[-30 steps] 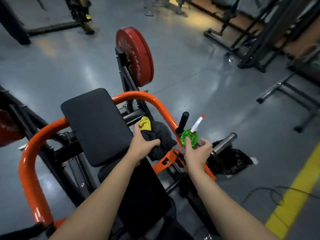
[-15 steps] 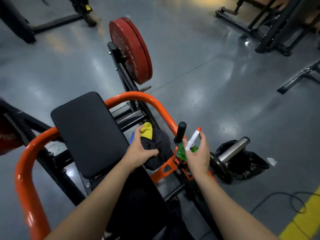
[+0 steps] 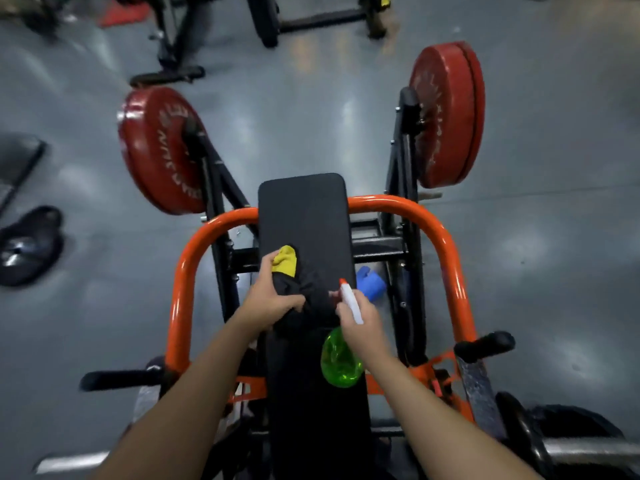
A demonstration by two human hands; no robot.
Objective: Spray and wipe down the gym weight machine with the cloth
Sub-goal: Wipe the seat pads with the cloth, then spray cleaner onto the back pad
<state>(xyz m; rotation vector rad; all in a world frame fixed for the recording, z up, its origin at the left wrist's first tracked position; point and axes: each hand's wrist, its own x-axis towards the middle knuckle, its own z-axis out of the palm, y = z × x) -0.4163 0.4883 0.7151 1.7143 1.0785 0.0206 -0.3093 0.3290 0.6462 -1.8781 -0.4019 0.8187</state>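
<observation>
The weight machine stands right below me, with an orange tube frame (image 3: pixel 446 244) and a black chest pad (image 3: pixel 304 216). My left hand (image 3: pixel 273 299) grips a bunched black cloth (image 3: pixel 311 292) with a yellow corner (image 3: pixel 285 259) and holds it on the pad's lower part. My right hand (image 3: pixel 360 323) holds a green spray bottle (image 3: pixel 341 362) by its white neck. Its red-tipped nozzle (image 3: pixel 343 282) points at the cloth and pad.
Red weight plates hang on both sides, one on the left (image 3: pixel 159 150) and one on the right (image 3: pixel 446 112). Black handles stick out at the left (image 3: pixel 121 377) and right (image 3: pixel 485 344). A blue object (image 3: pixel 370 285) lies under the frame. Loose plates (image 3: pixel 27 247) rest on the grey floor.
My view has swung to face the pad head-on. The left hand moved the cloth from the right frame onto the pad. The right hand brought the bottle over beside it.
</observation>
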